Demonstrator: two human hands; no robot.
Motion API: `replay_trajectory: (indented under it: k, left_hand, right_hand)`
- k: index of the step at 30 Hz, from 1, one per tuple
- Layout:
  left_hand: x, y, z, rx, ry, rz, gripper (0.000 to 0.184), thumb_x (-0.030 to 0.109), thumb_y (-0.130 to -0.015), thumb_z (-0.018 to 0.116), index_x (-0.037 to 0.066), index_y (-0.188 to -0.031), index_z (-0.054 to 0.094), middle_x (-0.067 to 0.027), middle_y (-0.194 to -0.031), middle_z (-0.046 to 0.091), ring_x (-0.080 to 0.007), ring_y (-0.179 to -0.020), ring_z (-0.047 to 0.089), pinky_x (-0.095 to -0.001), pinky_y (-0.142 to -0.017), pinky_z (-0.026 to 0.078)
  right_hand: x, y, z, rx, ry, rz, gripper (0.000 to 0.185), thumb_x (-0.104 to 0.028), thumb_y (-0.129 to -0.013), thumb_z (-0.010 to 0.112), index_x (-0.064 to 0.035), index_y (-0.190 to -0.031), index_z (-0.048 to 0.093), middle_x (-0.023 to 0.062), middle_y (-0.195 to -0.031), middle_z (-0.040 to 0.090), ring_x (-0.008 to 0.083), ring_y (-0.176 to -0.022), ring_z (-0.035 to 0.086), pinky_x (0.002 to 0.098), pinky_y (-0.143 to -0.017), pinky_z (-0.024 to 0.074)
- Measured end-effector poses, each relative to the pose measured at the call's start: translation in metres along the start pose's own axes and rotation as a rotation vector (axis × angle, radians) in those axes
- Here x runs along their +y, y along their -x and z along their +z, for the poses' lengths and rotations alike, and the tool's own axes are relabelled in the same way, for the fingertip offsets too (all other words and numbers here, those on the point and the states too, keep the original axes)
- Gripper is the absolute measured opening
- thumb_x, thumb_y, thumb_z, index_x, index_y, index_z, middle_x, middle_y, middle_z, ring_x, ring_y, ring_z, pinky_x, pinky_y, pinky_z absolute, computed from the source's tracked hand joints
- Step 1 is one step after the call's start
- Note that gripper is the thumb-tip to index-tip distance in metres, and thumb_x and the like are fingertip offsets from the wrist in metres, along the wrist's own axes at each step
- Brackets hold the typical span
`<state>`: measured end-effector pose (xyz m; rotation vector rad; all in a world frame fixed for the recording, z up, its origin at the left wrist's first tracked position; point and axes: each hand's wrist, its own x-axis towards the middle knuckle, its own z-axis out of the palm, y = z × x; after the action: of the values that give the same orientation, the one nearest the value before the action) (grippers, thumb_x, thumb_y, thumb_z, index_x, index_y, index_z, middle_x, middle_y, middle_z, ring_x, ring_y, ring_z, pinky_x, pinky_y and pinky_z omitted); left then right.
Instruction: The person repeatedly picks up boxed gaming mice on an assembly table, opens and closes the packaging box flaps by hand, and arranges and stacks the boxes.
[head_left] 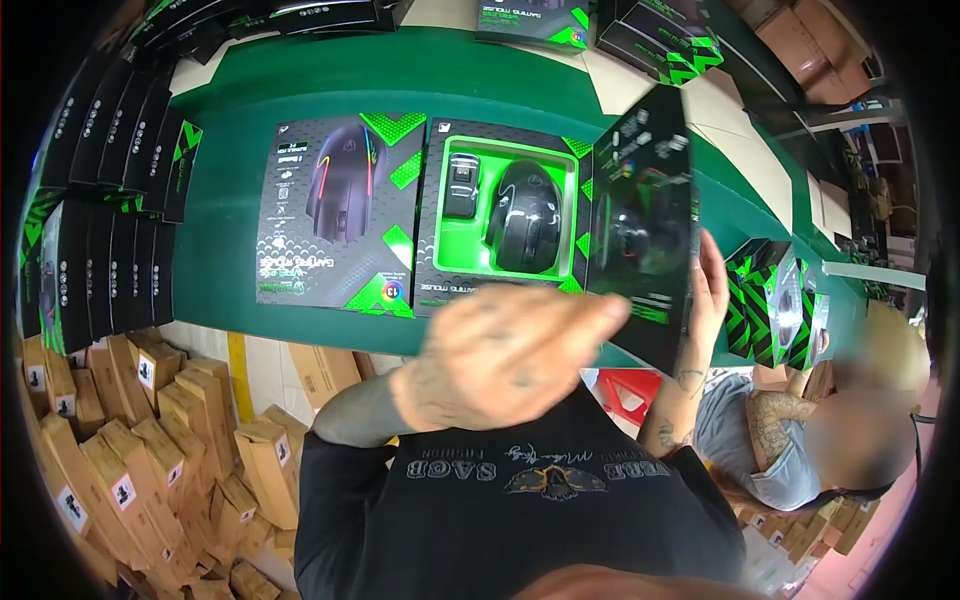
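Green tabletop (220, 240), near edge just under the boxes, person's torso right behind it; black boxes (110, 180) crowd its left end, more boxes (660, 40) sit along the far side, another group (775, 300) is at right by a co-worker (740, 430). Floor at lower left is packed with brown cartons (130, 450). Bare room: green strip beyond the work, plus a narrow lane between left stack and printed box (340, 210). Left hand (515, 350) reaches across the near edge, blurred, digits bent, tips over the lower left part of the dark panel (645, 220); can't tell if it's pinching or only touching. Right hand (710, 285) comes up on the other side, grasping the panel by its right edge, fingers mostly behind it. Panel is tilted up off the tabletop, glossy black with green print low down; can't tell if it's joined to the window box (505, 130) just left of it. Window box lies flat between panel and printed box, green insert (460, 245) showing a glossy black mouse (527, 215) and a smaller black piece (461, 185) beside it. Printed box lies flat, grey, with a mouse picture and green patches.
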<state>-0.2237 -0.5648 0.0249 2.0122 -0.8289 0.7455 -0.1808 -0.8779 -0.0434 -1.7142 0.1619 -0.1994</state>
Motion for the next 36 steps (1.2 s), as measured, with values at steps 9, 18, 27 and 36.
replay_trajectory:
  k: [9,18,27,36]
  left_hand:
    - [-0.030,0.024,-0.033,-0.369,-0.125,-0.173,0.062,0.039,-0.077,0.072,0.011,-0.129,0.055,-0.0174,-0.144,0.042,-0.0373,-0.128,0.045,-0.0479,-0.101,0.041]
    - [-0.075,0.085,-0.106,0.066,-0.734,-0.815,0.062,0.030,-0.086,0.069,-0.002,-0.134,0.048,-0.0245,-0.136,0.048,-0.0364,-0.125,0.047,-0.0441,-0.103,0.039]
    - [-0.064,0.116,-0.127,0.146,0.032,-1.003,0.098,0.023,-0.059,0.088,-0.002,-0.141,0.041,-0.0174,-0.125,0.058,-0.0244,-0.114,0.057,-0.0358,-0.100,0.043]
    - [-0.074,0.117,-0.144,-0.003,-0.153,-0.969,0.102,0.025,-0.047,0.092,-0.004,-0.134,0.049,-0.0150,-0.111,0.067,-0.0197,-0.101,0.065,-0.0329,-0.089,0.049]
  right_hand:
    - [-0.077,0.050,0.114,-0.516,0.844,-0.691,0.102,-0.018,-0.068,0.080,0.0086,-0.146,0.019,0.0302,-0.137,0.041,0.0445,-0.114,0.051,0.0468,-0.095,0.0449]
    - [-0.112,0.034,0.095,-0.103,0.500,-0.504,0.005,0.002,-0.086,0.059,0.0015,-0.087,0.065,0.0100,-0.071,0.061,0.0285,-0.059,0.056,0.0374,-0.058,0.0441]
    - [-0.111,0.040,0.097,-0.100,0.519,-0.604,0.005,0.005,-0.086,0.058,0.0035,-0.087,0.063,0.0112,-0.073,0.060,0.0277,-0.062,0.056,0.0367,-0.059,0.0438]
    - [-0.103,0.048,0.087,-0.170,0.649,-0.650,0.004,0.006,-0.086,0.060,0.0074,-0.089,0.063,0.0131,-0.077,0.061,0.0276,-0.062,0.058,0.0367,-0.057,0.0454]
